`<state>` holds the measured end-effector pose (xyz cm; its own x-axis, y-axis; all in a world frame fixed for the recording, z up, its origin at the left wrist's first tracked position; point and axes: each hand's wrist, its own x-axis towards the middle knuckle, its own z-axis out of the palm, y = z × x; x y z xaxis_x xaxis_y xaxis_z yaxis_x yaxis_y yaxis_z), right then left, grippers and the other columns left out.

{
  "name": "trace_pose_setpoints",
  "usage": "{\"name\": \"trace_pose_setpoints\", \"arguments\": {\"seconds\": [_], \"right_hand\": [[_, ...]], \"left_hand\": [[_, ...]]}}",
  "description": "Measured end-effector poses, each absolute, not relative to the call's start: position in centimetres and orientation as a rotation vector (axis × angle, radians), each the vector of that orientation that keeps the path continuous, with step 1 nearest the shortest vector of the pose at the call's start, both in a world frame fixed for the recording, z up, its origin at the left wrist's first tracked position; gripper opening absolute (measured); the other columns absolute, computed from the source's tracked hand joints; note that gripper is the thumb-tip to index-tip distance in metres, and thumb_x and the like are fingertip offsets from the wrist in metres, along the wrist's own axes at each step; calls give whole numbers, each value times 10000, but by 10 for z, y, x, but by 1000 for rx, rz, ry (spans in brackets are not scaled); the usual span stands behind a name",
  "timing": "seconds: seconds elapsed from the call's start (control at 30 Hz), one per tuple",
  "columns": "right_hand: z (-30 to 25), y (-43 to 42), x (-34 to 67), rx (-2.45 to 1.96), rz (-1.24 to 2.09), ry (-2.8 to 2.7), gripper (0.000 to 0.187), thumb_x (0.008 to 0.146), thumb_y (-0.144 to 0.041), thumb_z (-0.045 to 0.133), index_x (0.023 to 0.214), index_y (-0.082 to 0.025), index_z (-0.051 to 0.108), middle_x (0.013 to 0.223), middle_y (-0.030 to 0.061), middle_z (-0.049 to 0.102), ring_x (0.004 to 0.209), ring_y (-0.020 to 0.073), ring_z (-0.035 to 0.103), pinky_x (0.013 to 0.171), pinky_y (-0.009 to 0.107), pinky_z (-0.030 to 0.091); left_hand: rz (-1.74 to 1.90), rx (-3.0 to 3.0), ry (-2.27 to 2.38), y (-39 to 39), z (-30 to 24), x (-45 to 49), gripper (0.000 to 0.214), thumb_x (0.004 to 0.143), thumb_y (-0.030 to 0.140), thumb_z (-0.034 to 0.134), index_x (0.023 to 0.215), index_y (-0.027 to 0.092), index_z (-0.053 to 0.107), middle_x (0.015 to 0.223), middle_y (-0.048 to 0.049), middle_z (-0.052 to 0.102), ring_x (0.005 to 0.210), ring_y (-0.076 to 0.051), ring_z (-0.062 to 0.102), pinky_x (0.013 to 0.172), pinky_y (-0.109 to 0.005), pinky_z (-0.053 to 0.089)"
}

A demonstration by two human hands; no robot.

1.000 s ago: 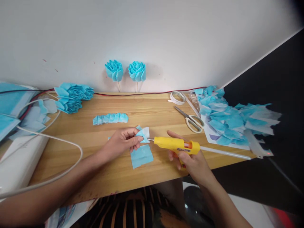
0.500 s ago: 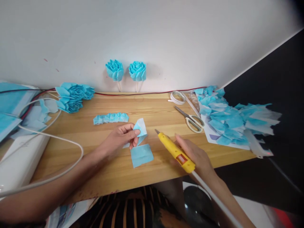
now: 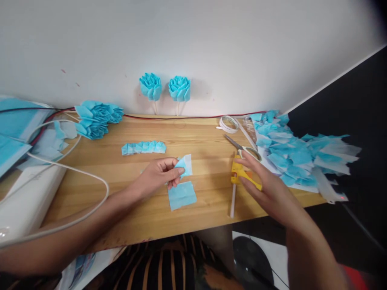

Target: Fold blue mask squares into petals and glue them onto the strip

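My left hand (image 3: 160, 174) pinches a small folded piece of blue-and-white paper (image 3: 185, 165) just above the wooden table (image 3: 196, 139). A flat blue paper square (image 3: 182, 195) lies on the table right below it. My right hand (image 3: 263, 183) has its fingers stretched out over a yellow glue gun (image 3: 238, 172) that rests on the table, touching it without gripping. The gun's white glue stick (image 3: 232, 201) points toward the table's near edge.
A strip of folded blue petals (image 3: 143, 147) lies behind my left hand. Two paper flowers on sticks (image 3: 165, 86) lean on the wall, more flowers (image 3: 98, 116) at left. Scissors (image 3: 243, 148), a tape roll (image 3: 227, 123) and a heap of blue paper scraps (image 3: 293, 155) sit at right; a white cable (image 3: 75, 173) loops at left.
My right hand carried the glue gun away from the folded paper to the right, set it on the table and opened. My left hand kept hold of the folded piece.
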<state>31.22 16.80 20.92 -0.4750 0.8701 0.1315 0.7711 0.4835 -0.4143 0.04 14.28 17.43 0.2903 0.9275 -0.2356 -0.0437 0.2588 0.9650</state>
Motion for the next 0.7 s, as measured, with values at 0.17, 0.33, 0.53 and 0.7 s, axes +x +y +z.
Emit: {"name": "trace_pose_setpoints", "arguments": {"seconds": [0.17, 0.33, 0.53, 0.7], "right_hand": [[215, 156, 236, -1182, 1149, -2087, 687, 925, -321, 565, 1547, -277, 277, 1260, 92, 641, 1215, 231, 602, 1064, 480, 472], [198, 166, 208, -983, 1452, -1920, 725, 884, -266, 578, 1547, -250, 284, 1092, 60, 611, 1045, 178, 625, 998, 420, 501], [189, 178, 201, -959, 1485, -1939, 733, 852, -258, 603, 1530, -245, 324, 983, 19, 543, 901, 145, 595, 875, 347, 523], [189, 183, 193, -1017, 1422, -2002, 724, 822, -210, 579, 1512, -186, 362, 879, 6, 568, 810, 146, 588, 791, 322, 528]], "left_hand": [[821, 1206, 1075, 141, 175, 1, 331, 813, 457, 656, 691, 170, 546, 589, 35, 567, 534, -80, 500, 533, -211, 397], [827, 1283, 1108, 140, 175, 2, 317, 830, 428, 617, 662, 177, 518, 582, 39, 535, 539, -83, 471, 538, -215, 372], [876, 1331, 1135, 141, 173, 4, 294, 830, 385, 600, 644, 176, 511, 579, 46, 501, 542, -81, 434, 538, -215, 338], [864, 1360, 1189, 141, 174, 4, 295, 826, 385, 592, 635, 176, 510, 576, 46, 488, 541, -83, 428, 532, -221, 327]]}}
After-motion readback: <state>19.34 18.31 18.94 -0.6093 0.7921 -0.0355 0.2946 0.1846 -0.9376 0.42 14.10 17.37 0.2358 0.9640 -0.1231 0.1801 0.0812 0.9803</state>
